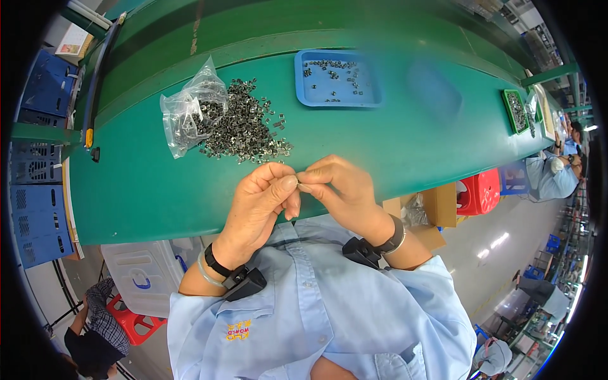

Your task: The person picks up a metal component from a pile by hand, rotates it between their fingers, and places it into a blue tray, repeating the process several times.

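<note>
My left hand [265, 197] and my right hand [339, 185] meet fingertip to fingertip above the near edge of the green table [158, 202]. Both are closed in a pinch around a tiny part [297, 181], mostly covered by the fingers; its kind cannot be made out. Just beyond my hands spreads a heap of small dark metal pieces [244, 126]. A clear plastic bag [183, 130] lies on the heap's left side, with more of these pieces inside. Farther back and to the right, a blue tray [339, 94] contains several scattered small pieces.
At the table's right end sits a green tray [515, 111] of small parts, near a seated co-worker [552, 174]. Below the table edge are an open cardboard box [437, 206], a red stool [479, 192] and a translucent storage bin [139, 273]. Blue crates [41, 218] stand at left.
</note>
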Demonstrator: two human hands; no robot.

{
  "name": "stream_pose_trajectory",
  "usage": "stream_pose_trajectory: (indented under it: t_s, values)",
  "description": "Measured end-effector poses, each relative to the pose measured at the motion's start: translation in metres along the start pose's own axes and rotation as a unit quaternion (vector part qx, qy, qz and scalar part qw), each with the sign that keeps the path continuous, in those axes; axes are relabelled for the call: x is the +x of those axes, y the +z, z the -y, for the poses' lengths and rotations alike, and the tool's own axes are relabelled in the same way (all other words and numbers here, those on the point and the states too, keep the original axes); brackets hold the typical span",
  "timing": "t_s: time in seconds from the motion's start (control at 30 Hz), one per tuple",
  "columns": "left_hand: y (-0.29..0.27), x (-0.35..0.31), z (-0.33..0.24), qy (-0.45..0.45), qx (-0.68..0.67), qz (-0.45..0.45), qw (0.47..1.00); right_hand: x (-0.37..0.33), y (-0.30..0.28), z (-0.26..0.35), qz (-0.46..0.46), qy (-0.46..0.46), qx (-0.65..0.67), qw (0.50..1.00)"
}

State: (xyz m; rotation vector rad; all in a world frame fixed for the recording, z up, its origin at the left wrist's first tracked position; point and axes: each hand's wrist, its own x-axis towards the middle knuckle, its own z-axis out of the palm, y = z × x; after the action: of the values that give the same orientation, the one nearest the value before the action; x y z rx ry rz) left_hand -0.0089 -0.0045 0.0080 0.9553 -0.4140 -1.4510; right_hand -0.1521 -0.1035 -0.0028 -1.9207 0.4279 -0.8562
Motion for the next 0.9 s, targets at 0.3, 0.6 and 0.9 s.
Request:
stream_pose_trajectory:
  t_s: [0.3, 0.6, 0.9]
  values:
    - [0.001, -0.001, -0.002, 0.003, -0.021, 0.007, 1.0, 0.008, -0.005, -0.006, -0.019, -0.032, -0.023, 0.999]
    - [-0.023, -0.007, -0.001, 0.0, -0.04, -0.016, 0.999, 0.088, -0.053, -0.045, -0.1, -0.016, -0.265, 0.959]
    - [-0.035, -0.004, -0.003, -0.013, -0.065, -0.017, 0.998, 0.102, 0.004, -0.045, 0.197, -0.147, -0.436, 0.866]
